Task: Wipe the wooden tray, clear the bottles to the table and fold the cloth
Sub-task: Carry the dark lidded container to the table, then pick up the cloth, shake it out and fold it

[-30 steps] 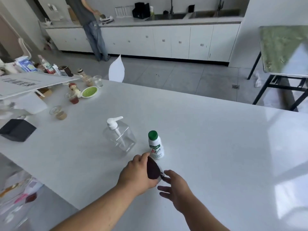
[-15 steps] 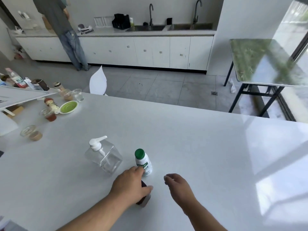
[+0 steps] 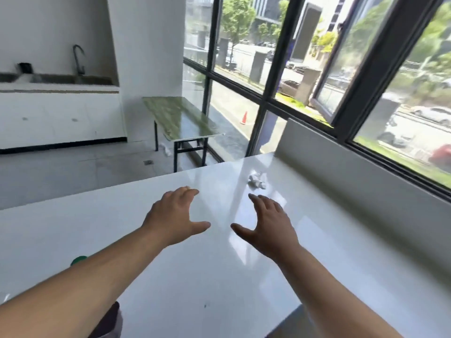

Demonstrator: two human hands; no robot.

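Reaching out over the white table (image 3: 244, 276), I have both hands spread wide and holding nothing: my left hand (image 3: 174, 219) has its fingers fanned toward the far edge and its thumb pointing right, my right hand (image 3: 268, 224) mirrors it with the thumb pointing left, and a bare gap of tabletop lies between the two thumbs. Whether my palms touch the surface or float just above it I cannot tell. The crumpled white cloth (image 3: 256, 181) lies on the table beyond my right hand, near its fingertips but apart from them, toward the far right by the low white ledge under the window (image 3: 341, 69). Of the bottles I can make out only scraps on the near left: one green cap (image 3: 78, 260) peeks out just above my left forearm, its bottle hidden behind the arm, and one dark bottle (image 3: 107, 323) shows below the same forearm, cut off by the bottom edge and too blurred to read. I count two hands, one cloth, one green cap and one dark bottle. The scene is soft with blur, so fine detail on the cloth is lost. Across the floor stands one green-topped folding table (image 3: 180, 118), and at the far left one counter with a sink (image 3: 58, 79) and a single curved tap.
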